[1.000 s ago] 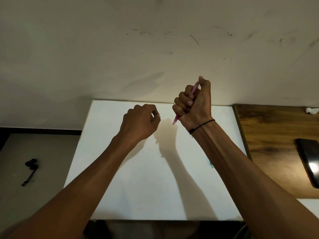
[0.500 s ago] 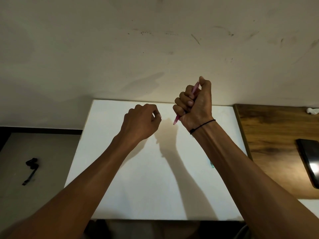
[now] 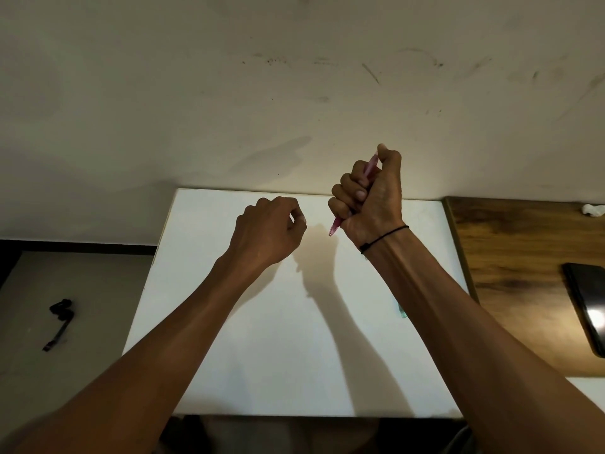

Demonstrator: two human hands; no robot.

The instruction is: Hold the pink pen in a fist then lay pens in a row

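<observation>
Comparing w/ the two earlier views, almost nothing has shifted: both arms sit in the same spots, and the pen has the same tilt. So no visible progress btwn frames; looks like a pause, hands held up rather than working.

Right hand [image 3: 370,194] is raised above the far edge of the white board [image 3: 203,322], fingers curled tight into a fist round a pink pen [image 3: 335,228]. Pen runs diagonally thru the fist: lower tip pokes out below the little finger, pointing down-left, upper end shows by the thumb. Tip is clear of the board, not touching it. A thin black band [image 3: 384,238] circles that wrist.

Left hand [image 3: 270,232] hovers just beside, to the left, fingers curled in loosely w/ thumb meeting fingertips; nothing seen in it, tho the palm side is hidden.

Board surface is blank, only arm shadows on it. A small teal thing [image 3: 402,311] peeks out beside the right forearm, can't tell what. Wooden bench [image 3: 510,257] to the right carries a dark phone [image 3: 586,309] and a white scrap [image 3: 593,209] at the back. On the floor [image 3: 65,371], left, a black strap [image 3: 59,322].
</observation>
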